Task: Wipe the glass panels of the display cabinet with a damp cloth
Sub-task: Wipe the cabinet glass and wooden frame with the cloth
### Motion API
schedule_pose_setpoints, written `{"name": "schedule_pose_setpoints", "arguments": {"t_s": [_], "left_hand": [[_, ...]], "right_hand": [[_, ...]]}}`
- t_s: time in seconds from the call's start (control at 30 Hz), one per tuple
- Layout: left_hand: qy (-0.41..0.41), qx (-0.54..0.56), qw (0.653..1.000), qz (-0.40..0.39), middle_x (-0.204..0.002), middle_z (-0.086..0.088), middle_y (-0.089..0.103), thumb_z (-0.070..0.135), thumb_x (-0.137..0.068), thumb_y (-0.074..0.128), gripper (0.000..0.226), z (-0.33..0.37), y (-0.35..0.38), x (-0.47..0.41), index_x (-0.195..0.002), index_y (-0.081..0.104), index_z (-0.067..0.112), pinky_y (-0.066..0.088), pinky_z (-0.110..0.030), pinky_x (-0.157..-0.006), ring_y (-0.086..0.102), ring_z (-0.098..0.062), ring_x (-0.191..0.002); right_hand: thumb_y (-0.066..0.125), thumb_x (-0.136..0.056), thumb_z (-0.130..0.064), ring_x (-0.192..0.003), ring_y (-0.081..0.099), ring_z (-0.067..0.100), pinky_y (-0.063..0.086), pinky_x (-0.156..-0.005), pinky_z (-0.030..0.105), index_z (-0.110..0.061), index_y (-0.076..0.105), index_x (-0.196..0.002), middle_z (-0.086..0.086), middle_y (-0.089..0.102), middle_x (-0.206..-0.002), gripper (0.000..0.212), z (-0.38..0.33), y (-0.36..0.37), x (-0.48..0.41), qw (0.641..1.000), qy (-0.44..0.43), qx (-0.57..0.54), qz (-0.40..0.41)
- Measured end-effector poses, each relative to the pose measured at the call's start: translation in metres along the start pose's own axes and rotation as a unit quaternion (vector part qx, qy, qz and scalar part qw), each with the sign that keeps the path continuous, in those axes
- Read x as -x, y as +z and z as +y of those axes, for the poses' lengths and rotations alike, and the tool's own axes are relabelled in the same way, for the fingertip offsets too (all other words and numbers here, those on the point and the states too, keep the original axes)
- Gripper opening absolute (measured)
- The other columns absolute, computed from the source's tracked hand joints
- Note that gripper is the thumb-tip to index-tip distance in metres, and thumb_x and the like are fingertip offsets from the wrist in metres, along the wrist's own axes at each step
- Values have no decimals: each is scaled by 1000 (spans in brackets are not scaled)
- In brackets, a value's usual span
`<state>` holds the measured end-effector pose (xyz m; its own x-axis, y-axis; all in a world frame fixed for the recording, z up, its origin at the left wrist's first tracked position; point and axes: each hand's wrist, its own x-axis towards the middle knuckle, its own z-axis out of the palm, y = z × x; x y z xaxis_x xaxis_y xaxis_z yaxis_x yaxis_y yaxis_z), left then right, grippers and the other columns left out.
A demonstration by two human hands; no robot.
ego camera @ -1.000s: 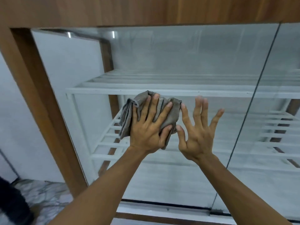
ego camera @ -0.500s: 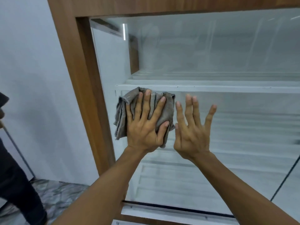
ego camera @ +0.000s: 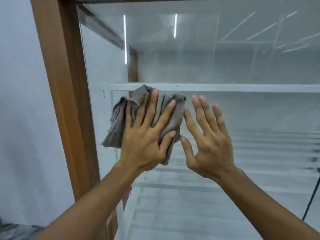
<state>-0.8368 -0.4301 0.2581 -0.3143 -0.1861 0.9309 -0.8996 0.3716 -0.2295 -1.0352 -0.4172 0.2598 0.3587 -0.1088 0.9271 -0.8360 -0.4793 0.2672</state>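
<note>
We press the grey cloth (ego camera: pixel 147 118) flat on the glass panel (ego camera: pixel 225 58) with our left hand (ego camera: pixel 147 141), fingers spread, at 9 o'clock from our right hand (ego camera: pixel 207 141), which is open, empty and just beside the cloth, near the wooden frame (ego camera: pixel 65 101).
</note>
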Motion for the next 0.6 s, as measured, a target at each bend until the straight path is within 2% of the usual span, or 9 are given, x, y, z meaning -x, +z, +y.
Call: {"name": "schedule_pose_setpoints", "arguments": {"t_s": [0.07, 0.17, 0.2, 0.23, 0.3, 0.37, 0.43, 0.53, 0.6], "left_hand": [[-22, 12, 1000, 17, -171, -21, 12, 51, -105, 38, 68, -21, -4, 3, -164, 23, 20, 5, -62, -128, 3, -33, -161], [-197, -41, 978, 59, -173, -20, 3, 56, -105, 31, 71, 7, 4, -30, -167, 14, 25, 2, -69, -124, -1, -38, -161], [-195, -48, 978, 59, -173, -19, 1, 57, -105, 29, 72, 31, 9, -44, -167, 12, 26, 0, -69, -124, -3, -37, -161], [-155, -46, 985, 55, -173, -18, -1, 58, -105, 28, 72, 55, 15, -51, -167, 11, 26, -2, -68, -124, -5, -36, -161], [-34, -35, 998, 42, -174, -16, -1, 57, -104, 31, 73, 78, 27, -44, -167, 12, 26, -5, -62, -127, -6, -33, -161], [45, -8, 998, 35, -174, -15, 3, 54, -104, 37, 72, 71, 31, -21, -166, 18, 23, -4, -53, -129, -3, -30, -162], [28, -18, 999, 39, -174, -12, 5, 57, -103, 36, 72, 55, 29, -13, -166, 19, 26, -1, -54, -130, -2, -27, -162], [-101, -58, 991, 62, -174, -13, -2, 62, -101, 22, 73, 81, 32, -57, -167, 9, 33, -5, -62, -127, -7, -30, -161], [-75, -61, 994, 48, -174, -14, -8, 63, -100, 16, 74, 127, 41, -82, -167, 2, 33, -8, -63, -125, -13, -30, -160]], "right_hand": [[58, -94, -19, -157, 18, 38, 16, -127, 59, -7, 43, -155, 24, 25, -166, 64, 26, -13, 14, 1000, 17, 17, 6], [49, -102, -29, -158, 15, 37, 13, -127, 62, -12, 38, -158, 23, 22, -168, 60, 57, -22, 29, 998, 17, 65, 20], [47, -103, -32, -158, 15, 37, 12, -127, 62, -12, 37, -158, 22, 21, -168, 59, 62, -22, 30, 997, 10, 73, 27], [46, -104, -32, -158, 16, 37, 12, -126, 63, -12, 37, -159, 22, 21, -168, 59, 66, -22, 32, 996, 11, 77, 36], [44, -104, -32, -159, 15, 36, 9, -126, 65, -13, 37, -159, 21, 20, -169, 59, 76, -24, 36, 993, 42, 90, 69], [42, -103, -32, -159, 13, 33, 6, -126, 64, -17, 36, -160, 16, 20, -170, 59, 94, -35, 44, 988, 69, 110, 87], [39, -103, -34, -160, 11, 31, 7, -126, 64, -19, 33, -161, 14, 18, -171, 61, 113, -47, 54, 987, 69, 121, 74], [36, -104, -40, -160, 10, 30, 7, -126, 65, -22, 30, -162, 14, 16, -171, 61, 134, -58, 70, 986, 55, 148, 58], [34, -104, -43, -160, 8, 30, 6, -126, 65, -24, 28, -163, 14, 16, -171, 62, 143, -64, 76, 982, 58, 169, 57]]}}
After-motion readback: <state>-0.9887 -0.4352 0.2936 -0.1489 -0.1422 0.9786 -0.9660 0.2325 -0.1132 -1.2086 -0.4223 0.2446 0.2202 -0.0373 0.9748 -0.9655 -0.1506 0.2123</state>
